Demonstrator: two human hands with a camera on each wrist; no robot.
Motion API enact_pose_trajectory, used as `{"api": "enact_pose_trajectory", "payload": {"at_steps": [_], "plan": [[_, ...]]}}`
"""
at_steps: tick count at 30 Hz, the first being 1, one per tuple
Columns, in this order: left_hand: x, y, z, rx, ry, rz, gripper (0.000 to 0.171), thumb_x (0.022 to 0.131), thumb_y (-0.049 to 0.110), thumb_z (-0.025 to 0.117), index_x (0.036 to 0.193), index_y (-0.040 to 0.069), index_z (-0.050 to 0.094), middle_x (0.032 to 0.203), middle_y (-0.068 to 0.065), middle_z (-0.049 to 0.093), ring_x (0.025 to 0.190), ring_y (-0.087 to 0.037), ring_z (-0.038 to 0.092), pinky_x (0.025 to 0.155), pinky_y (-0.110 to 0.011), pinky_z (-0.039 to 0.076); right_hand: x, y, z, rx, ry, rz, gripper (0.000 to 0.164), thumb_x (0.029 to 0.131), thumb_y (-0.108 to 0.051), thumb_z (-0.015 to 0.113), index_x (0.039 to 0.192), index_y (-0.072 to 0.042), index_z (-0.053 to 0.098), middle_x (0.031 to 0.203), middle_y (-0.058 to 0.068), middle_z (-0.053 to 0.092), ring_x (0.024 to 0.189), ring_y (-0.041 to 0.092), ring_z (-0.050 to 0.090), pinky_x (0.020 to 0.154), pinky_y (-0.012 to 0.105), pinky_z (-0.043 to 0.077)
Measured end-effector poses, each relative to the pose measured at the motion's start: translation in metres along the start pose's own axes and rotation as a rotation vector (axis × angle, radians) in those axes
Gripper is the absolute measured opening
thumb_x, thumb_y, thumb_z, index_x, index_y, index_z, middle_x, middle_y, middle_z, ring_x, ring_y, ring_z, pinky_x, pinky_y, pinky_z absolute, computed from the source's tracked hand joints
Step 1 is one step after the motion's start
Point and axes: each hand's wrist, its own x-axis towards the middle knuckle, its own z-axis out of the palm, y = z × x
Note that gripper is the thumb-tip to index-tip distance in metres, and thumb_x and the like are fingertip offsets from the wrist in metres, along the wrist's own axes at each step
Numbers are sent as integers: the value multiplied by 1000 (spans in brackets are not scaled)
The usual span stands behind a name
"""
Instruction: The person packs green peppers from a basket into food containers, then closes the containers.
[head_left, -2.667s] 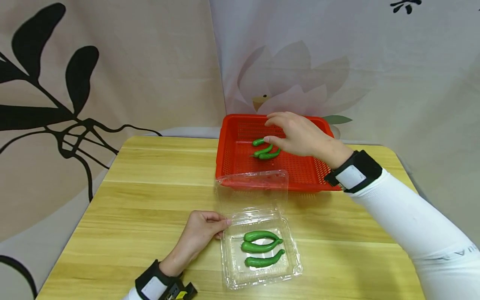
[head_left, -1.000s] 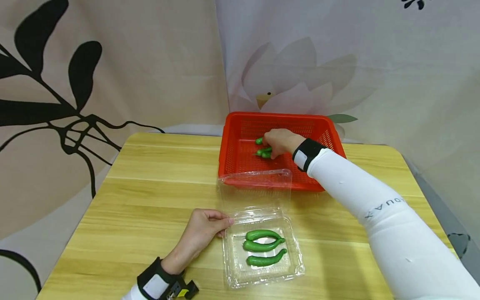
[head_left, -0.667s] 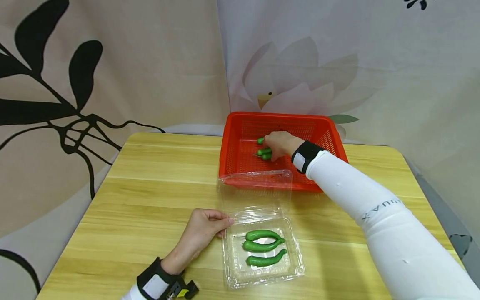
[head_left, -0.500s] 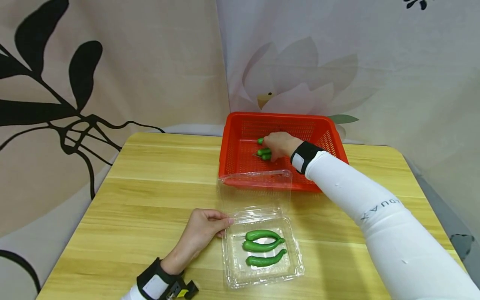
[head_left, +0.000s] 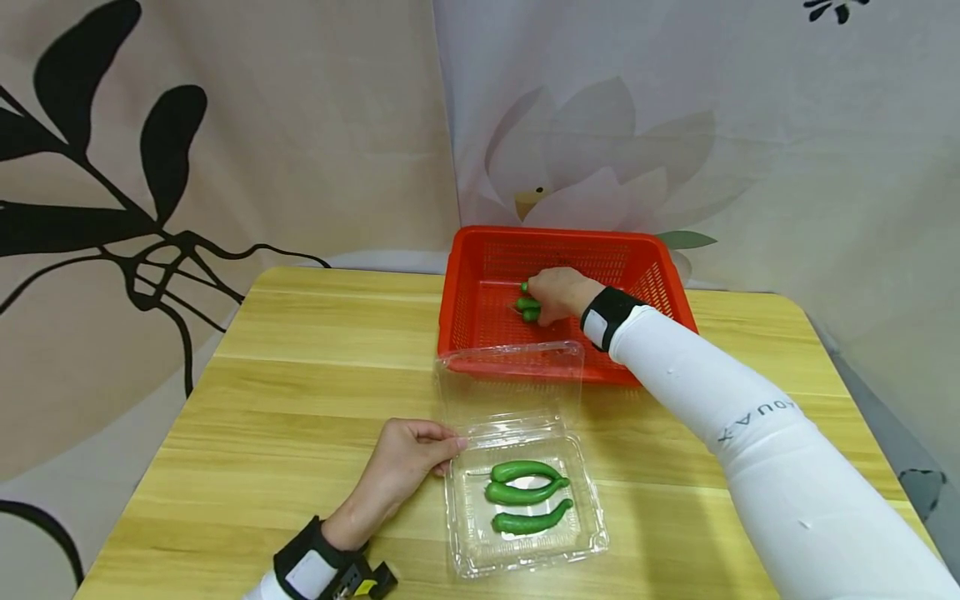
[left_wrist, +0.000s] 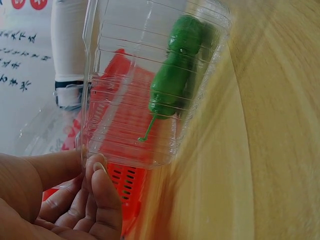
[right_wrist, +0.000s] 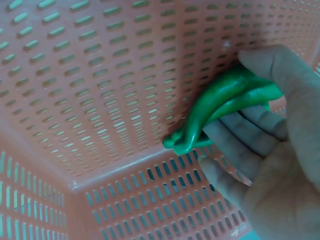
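My left hand (head_left: 405, 458) pinches the left edge of an open clear plastic clamshell box (head_left: 465, 554), thumb against fingers near its hinge. Three green chili peppers (head_left: 522, 523) lie in the box's base. Inside the red basket (head_left: 480, 337), my right hand (head_left: 561, 292) reaches down onto more green chili peppers (head_left: 529, 304), only their ends showing in the head view. From the right wrist view, the bunched peppers (right_wrist: 215, 102) sit between the thumb on one side and curled fingers on the other, close to the basket floor.
The box's raised lid (head_left: 510, 383) overlaps the basket's front rim in the head view. Both stand on a wooden table (head_left: 315, 358), with the basket near its back edge. A printed cloth (head_left: 337, 125) hangs behind.
My right hand has come down from above the basket and closed around the peppers there, drawing them closer together. The left hand keeps its pinch on the box.
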Motion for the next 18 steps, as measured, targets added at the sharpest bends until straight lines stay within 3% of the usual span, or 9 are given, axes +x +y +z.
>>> {"api": "enact_pose_trajectory", "payload": {"at_steps": [8, 18], "plan": [[-1, 1, -1, 5, -2, 1, 11, 90, 5, 82, 93, -5, 79, 85, -20, 75, 62, -14, 62, 58, -23, 56, 0, 2, 2, 39, -13, 19, 27, 86, -20, 85, 101, -8, 65, 90, 6, 64, 84, 24, 56, 80, 36, 52], [-1, 1, -2, 12, -2, 1, 10, 89, 5, 83, 92, -5, 79, 85, -20, 75, 62, -14, 62, 58, -24, 55, -6, 10, -2, 45, -6, 43, 30, 88, -30, 81, 99, -7, 65, 85, 6, 61, 79, 23, 54, 72, 36, 46]]}}
